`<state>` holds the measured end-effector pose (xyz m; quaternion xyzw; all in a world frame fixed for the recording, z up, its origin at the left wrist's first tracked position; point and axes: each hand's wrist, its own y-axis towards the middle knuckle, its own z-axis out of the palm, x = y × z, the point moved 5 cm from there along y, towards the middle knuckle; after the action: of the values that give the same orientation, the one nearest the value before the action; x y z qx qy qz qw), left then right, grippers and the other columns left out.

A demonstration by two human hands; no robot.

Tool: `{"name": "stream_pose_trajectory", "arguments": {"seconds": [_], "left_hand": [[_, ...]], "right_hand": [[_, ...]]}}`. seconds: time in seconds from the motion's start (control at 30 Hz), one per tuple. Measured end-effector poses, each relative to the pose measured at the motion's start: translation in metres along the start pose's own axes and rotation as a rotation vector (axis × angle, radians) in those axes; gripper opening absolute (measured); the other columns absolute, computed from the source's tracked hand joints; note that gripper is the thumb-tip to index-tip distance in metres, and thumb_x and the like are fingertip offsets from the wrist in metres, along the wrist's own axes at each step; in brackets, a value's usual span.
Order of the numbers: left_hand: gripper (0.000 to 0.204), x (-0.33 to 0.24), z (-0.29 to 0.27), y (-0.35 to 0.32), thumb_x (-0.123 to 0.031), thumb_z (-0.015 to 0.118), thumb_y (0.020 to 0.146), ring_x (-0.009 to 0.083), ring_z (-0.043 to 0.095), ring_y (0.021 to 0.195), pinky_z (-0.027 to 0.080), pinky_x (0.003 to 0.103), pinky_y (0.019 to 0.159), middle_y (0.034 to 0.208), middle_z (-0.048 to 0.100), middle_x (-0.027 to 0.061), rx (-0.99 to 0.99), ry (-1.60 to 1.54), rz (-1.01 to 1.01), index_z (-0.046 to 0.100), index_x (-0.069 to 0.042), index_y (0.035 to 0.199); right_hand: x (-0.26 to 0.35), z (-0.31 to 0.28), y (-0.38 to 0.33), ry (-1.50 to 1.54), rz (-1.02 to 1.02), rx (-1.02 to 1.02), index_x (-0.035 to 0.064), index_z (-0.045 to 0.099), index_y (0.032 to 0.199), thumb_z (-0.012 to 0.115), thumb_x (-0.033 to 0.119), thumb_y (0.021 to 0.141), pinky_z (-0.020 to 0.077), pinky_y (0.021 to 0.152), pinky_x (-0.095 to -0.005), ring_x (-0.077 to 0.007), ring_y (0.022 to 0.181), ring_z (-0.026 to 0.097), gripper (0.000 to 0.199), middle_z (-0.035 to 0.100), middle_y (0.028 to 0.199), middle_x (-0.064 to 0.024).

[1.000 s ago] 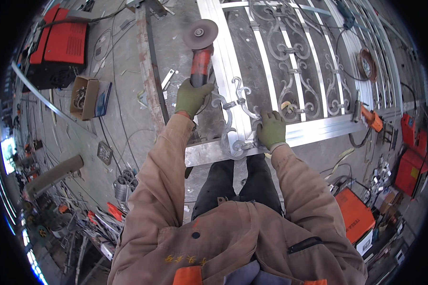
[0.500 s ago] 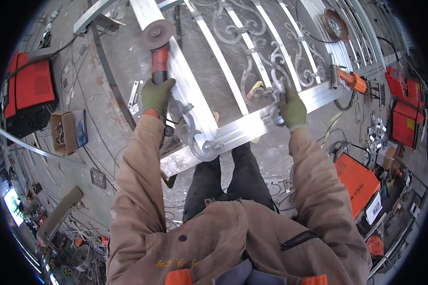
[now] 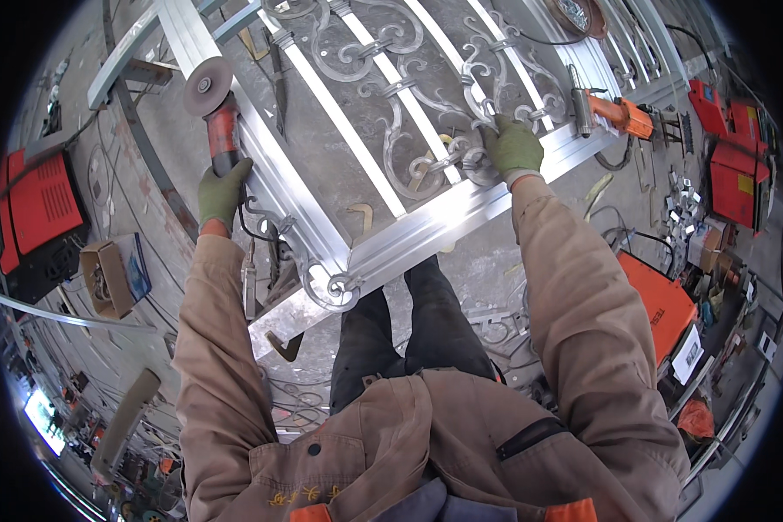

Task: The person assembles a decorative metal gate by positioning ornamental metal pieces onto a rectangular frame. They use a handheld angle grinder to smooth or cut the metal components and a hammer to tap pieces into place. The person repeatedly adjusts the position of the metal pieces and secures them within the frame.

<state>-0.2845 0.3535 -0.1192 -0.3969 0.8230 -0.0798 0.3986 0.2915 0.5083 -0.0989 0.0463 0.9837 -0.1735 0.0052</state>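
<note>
My left hand [image 3: 222, 193], in a green glove, is closed round the black rear of a red angle grinder [image 3: 223, 130]. Its worn disc [image 3: 208, 87] is beside the left beam of a silver metal gate frame [image 3: 274, 170]. My right hand [image 3: 515, 150], also gloved, is closed on a grey metal scroll ornament [image 3: 478, 165] at the inner edge of the near beam [image 3: 448, 216]. The fingertips are partly hidden behind it. Other scrollwork [image 3: 398, 85] lies among the white bars, and a separate scroll [image 3: 331, 285] rests over the frame's near left corner.
An orange-handled tool [image 3: 622, 115] lies on the frame at right, near a round bowl of small parts [image 3: 574, 16]. Red machines [image 3: 39, 204] stand on both sides. An open cardboard box [image 3: 104, 283], an orange case [image 3: 657, 304], cables and metal scraps lie on the floor.
The view has shifted, moving the frame leftward in the picture. My right hand and its scroll have moved farther from me, from over the near beam to its inner edge. My left hand still holds the grinder.
</note>
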Motion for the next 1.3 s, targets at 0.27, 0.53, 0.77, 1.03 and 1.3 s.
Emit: {"name": "stream_pose_trajectory", "arguments": {"seconds": [0.27, 0.53, 0.77, 1.03, 1.3], "left_hand": [[0.060, 0.020, 0.009, 0.007, -0.048, 0.097, 0.087, 0.0201, 0.079, 0.077, 0.064, 0.040, 0.072, 0.099, 0.084, 0.0116, 0.074, -0.024, -0.032, 0.082, 0.001, 0.120], [0.072, 0.019, 0.009, 0.009, -0.052, 0.099, 0.080, 0.0275, 0.083, 0.086, 0.065, 0.043, 0.079, 0.105, 0.085, 0.0177, 0.033, -0.030, -0.015, 0.081, 0.002, 0.124], [0.074, 0.030, 0.010, 0.009, -0.051, 0.099, 0.082, 0.0199, 0.075, 0.077, 0.061, 0.038, 0.071, 0.100, 0.081, 0.0112, -0.003, -0.036, -0.007, 0.077, 0.002, 0.129], [0.077, 0.023, 0.004, -0.006, -0.051, 0.097, 0.090, 0.0198, 0.076, 0.090, 0.062, 0.036, 0.082, 0.111, 0.080, 0.0116, 0.181, -0.288, -0.012, 0.075, 0.005, 0.138], [0.066, 0.018, -0.001, -0.029, -0.043, 0.099, 0.087, 0.0178, 0.069, 0.081, 0.055, 0.036, 0.075, 0.097, 0.076, 0.0084, 0.138, -0.418, -0.045, 0.076, 0.003, 0.128]], "right_hand": [[-0.024, 0.017, -0.003, 0.060, -0.052, -0.030, 0.0205, 0.078, 0.143, 0.072, 0.050, 0.108, 0.0630, 0.105, -0.0559, -0.0399, 0.127, 0.078, 0.046, 0.083, 0.134, -0.0157], [-0.042, 0.039, -0.002, 0.163, -0.096, -0.063, 0.0135, 0.079, 0.145, 0.072, 0.047, 0.108, 0.0614, 0.107, -0.0526, -0.0403, 0.126, 0.078, 0.051, 0.082, 0.138, -0.0186], [-0.039, 0.044, -0.039, 0.264, -0.036, -0.081, 0.0113, 0.081, 0.143, 0.073, 0.047, 0.107, 0.0613, 0.103, -0.0523, -0.0409, 0.119, 0.079, 0.051, 0.083, 0.130, -0.0204], [-0.045, 0.049, -0.060, 0.221, 0.017, -0.090, 0.0126, 0.081, 0.145, 0.075, 0.051, 0.106, 0.0619, 0.102, -0.0507, -0.0384, 0.118, 0.080, 0.054, 0.084, 0.127, -0.0191], [-0.049, 0.050, -0.061, 0.182, 0.005, -0.080, 0.0118, 0.080, 0.146, 0.078, 0.054, 0.105, 0.0611, 0.105, -0.0503, -0.0370, 0.122, 0.079, 0.060, 0.084, 0.133, -0.0162]]}}
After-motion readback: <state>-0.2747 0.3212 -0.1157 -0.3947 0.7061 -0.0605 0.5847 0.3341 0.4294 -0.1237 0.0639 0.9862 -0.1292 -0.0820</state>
